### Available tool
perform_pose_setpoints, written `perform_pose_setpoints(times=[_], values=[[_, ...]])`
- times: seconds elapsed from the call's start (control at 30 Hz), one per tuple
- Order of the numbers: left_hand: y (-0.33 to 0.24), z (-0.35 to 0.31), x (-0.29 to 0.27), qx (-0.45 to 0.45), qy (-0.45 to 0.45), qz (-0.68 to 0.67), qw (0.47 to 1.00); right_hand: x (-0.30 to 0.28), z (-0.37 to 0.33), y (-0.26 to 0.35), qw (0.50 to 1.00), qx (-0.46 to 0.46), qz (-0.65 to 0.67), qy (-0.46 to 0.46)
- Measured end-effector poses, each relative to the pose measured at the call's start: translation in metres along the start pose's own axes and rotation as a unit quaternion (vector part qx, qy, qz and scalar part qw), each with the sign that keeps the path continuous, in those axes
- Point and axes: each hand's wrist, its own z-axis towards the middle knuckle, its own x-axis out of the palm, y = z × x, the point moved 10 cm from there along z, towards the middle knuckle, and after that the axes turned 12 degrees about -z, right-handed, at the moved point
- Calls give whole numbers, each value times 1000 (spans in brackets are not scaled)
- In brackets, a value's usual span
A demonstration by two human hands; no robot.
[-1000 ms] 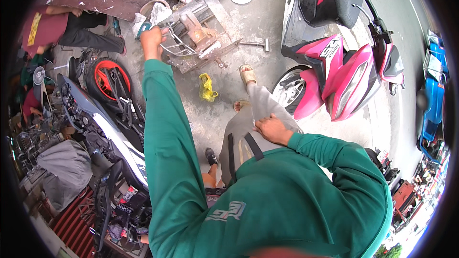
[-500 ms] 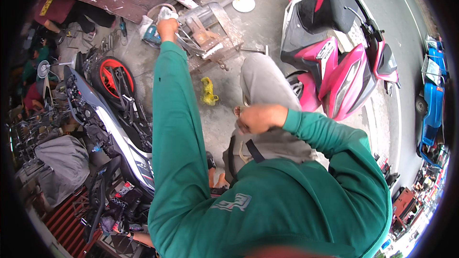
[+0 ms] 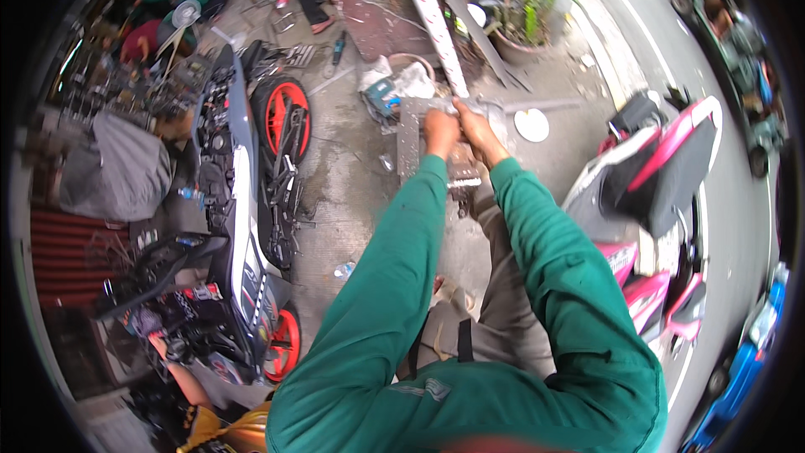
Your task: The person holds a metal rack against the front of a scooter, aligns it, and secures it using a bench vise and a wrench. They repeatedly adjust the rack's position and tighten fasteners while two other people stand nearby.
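Observation:
Both my arms reach forward to a rusty metal frame (image 3: pixel 411 138) standing low on the concrete in front of me. My left hand (image 3: pixel 441 132) is closed on its top part, and my right hand (image 3: pixel 480 132) is closed right beside it, the two nearly touching. My hands cover the part of the frame that they grip. Past the frame's left side lies a blue power tool (image 3: pixel 384 99), with crumpled clear plastic (image 3: pixel 413 81) around it. A white round disc (image 3: pixel 531 125) rests on the ground to the right of the frame.
A partly stripped motorcycle (image 3: pixel 243 201) with red wheels stands at left, a person's arm (image 3: pixel 180 382) near it. A pink and black scooter (image 3: pixel 646 193) is at right, beside the road. Farther off are a long white bar (image 3: pixel 432 21) and a potted plant (image 3: pixel 524 38).
My right hand has moved from my lap forward onto the frame beside my left hand. My left hand has shifted along the frame. The view has turned, and the yellow bag is out of sight.

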Motion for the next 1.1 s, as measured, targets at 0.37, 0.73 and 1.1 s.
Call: perform_pose_setpoints(times=[0.37, 0.73, 1.1], values=[[-20, -42, -31, -24, -135, -53, 989, 37, 1, 6, 980, -63, 48, 181], [-17, -58, -25, 22, -163, -130, 978, 35, 1, 3, 971, -85, 93, 201], [-26, -65, -33, 3, -108, -213, 971, -23, -7, 29, 955, -197, -198, -100]])
